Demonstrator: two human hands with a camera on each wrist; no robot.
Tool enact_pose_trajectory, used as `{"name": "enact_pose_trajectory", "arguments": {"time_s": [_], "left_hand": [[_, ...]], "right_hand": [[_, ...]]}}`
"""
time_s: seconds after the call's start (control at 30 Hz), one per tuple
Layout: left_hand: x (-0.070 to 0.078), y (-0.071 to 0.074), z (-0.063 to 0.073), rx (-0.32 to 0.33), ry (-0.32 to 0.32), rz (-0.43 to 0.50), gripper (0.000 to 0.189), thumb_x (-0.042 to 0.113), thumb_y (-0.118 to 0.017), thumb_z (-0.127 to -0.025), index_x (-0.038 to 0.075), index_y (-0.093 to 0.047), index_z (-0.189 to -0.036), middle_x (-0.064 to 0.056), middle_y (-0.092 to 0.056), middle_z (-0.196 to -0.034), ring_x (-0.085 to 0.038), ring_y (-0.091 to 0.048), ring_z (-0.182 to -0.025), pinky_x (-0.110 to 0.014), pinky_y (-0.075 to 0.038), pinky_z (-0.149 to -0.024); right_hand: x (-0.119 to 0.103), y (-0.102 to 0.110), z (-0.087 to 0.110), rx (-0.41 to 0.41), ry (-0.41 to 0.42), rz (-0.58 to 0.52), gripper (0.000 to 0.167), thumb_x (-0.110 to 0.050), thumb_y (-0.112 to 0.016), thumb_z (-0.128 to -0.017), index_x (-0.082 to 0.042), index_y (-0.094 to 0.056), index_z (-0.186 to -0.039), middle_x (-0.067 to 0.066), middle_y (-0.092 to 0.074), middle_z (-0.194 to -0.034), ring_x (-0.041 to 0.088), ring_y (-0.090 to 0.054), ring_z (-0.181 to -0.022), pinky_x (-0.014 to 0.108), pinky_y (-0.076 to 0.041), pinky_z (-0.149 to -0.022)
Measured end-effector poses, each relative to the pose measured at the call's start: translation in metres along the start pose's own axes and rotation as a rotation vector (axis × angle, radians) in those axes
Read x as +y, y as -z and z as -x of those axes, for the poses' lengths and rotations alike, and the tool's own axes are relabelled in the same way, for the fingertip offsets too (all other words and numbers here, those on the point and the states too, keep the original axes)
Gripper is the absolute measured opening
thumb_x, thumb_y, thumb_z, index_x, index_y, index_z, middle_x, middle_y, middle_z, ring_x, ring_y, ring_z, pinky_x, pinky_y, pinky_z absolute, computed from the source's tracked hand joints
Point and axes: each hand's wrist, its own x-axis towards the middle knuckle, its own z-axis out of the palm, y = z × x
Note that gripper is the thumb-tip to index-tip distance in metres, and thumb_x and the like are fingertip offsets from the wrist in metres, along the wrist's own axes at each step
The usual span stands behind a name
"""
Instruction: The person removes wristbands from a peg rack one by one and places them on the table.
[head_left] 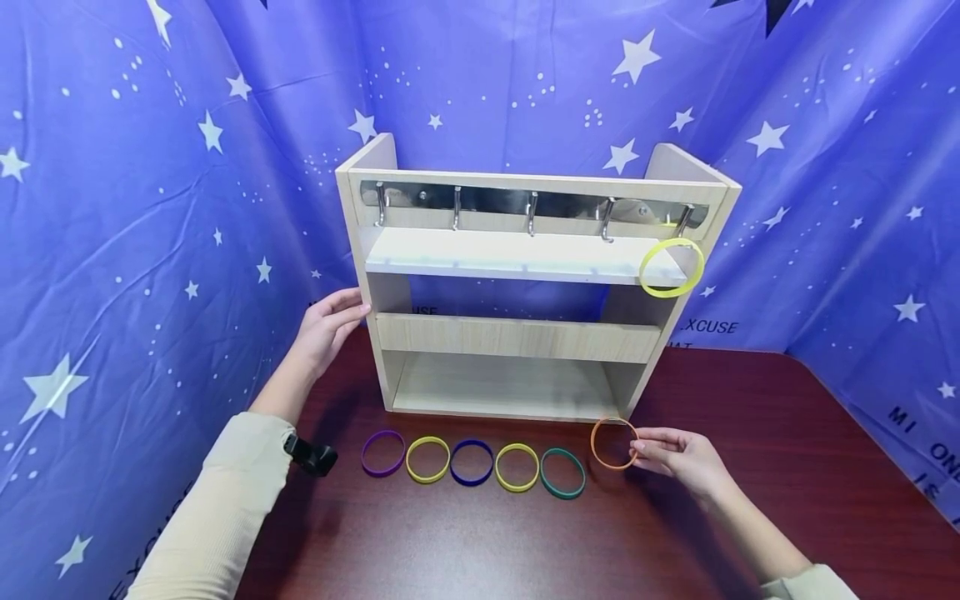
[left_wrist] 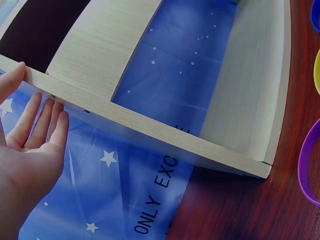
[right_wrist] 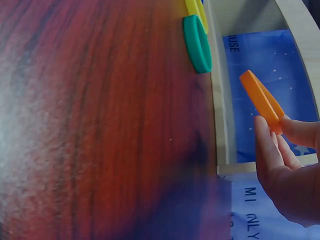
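Note:
My right hand (head_left: 686, 460) pinches an orange silicone wristband (head_left: 592, 446) between thumb and fingertips. In the right wrist view the orange band is raised, tilted, and overlaps the shelf opening. My left hand (head_left: 324, 329) touches the left side panel of the wooden shelf rack (head_left: 517, 339) with its fingers fairly straight. In the left wrist view the thumb lies at the panel's front edge and the fingertips against its outer face. A yellow wristband (head_left: 647, 287) hangs from the rightmost hook (head_left: 683, 218) of the metal hook strip.
On the dark red table (head_left: 480, 558), a row of wristbands lies before the rack: purple (head_left: 365, 463), yellow (head_left: 427, 481), dark blue (head_left: 472, 482), another yellow (head_left: 517, 488) and green (head_left: 564, 496). Other metal hooks (head_left: 532, 213) carry no bands. A blue star-patterned cloth (head_left: 487, 100) stands behind.

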Motion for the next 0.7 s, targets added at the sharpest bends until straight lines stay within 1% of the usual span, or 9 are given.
{"name": "enact_pose_trajectory", "arguments": {"time_s": [0.07,0.13,0.2,0.3,0.5,0.7], "left_hand": [[0.001,-0.001,0.001,0.000,0.000,-0.001,0.023,-0.001,-0.056,-0.091,0.019,-0.062,-0.101,0.010,-0.066,-0.098,-0.001,-0.062,-0.095,-0.011,-0.050,-0.088],[0.001,-0.001,0.001,0.001,0.001,0.005,0.023,-0.001,-0.056,-0.091,0.019,-0.062,-0.100,0.010,-0.066,-0.098,-0.001,-0.062,-0.094,-0.011,-0.050,-0.088],[0.001,-0.001,0.001,0.002,0.000,0.010,0.023,-0.001,-0.056,-0.091,0.019,-0.062,-0.100,0.010,-0.066,-0.097,-0.001,-0.062,-0.094,-0.011,-0.050,-0.087],[0.001,0.000,0.002,0.003,0.000,0.011,0.023,-0.002,-0.055,-0.091,0.019,-0.061,-0.100,0.010,-0.066,-0.096,-0.001,-0.062,-0.093,-0.011,-0.050,-0.087],[0.000,0.000,0.002,0.001,-0.005,0.021,0.024,-0.002,-0.055,-0.091,0.019,-0.062,-0.099,0.010,-0.066,-0.096,-0.001,-0.062,-0.093,-0.011,-0.050,-0.087],[-0.001,0.000,0.000,0.006,0.000,0.026,0.024,-0.002,-0.055,-0.091,0.019,-0.063,-0.099,0.009,-0.067,-0.097,-0.002,-0.063,-0.094,-0.012,-0.051,-0.087]], "right_hand": [[0.004,0.002,0.000,0.006,-0.020,0.006,0.019,0.004,-0.062,-0.088,-0.012,-0.069,-0.095,-0.003,-0.076,-0.085,0.007,-0.072,-0.083,0.023,-0.059,-0.077],[0.007,0.004,0.000,0.009,-0.035,0.013,0.016,0.004,-0.061,-0.088,-0.003,-0.067,-0.102,-0.002,-0.076,-0.086,0.008,-0.072,-0.084,0.023,-0.059,-0.077],[0.010,0.005,0.000,0.028,-0.069,0.041,0.020,0.003,-0.063,-0.087,0.005,-0.064,-0.107,-0.002,-0.075,-0.086,0.007,-0.072,-0.083,0.023,-0.059,-0.077],[0.013,0.006,0.000,0.022,-0.103,0.080,0.030,0.002,-0.062,-0.088,0.018,-0.057,-0.114,-0.003,-0.075,-0.086,0.006,-0.071,-0.082,0.022,-0.059,-0.077],[0.020,0.006,-0.001,0.003,-0.141,0.120,0.037,0.001,-0.061,-0.089,0.024,-0.051,-0.117,-0.003,-0.074,-0.085,0.005,-0.070,-0.081,0.022,-0.059,-0.077],[0.028,0.007,-0.003,0.004,-0.164,0.125,0.038,0.002,-0.061,-0.088,0.026,-0.050,-0.116,-0.003,-0.074,-0.085,0.004,-0.070,-0.081,0.022,-0.059,-0.078]]}}
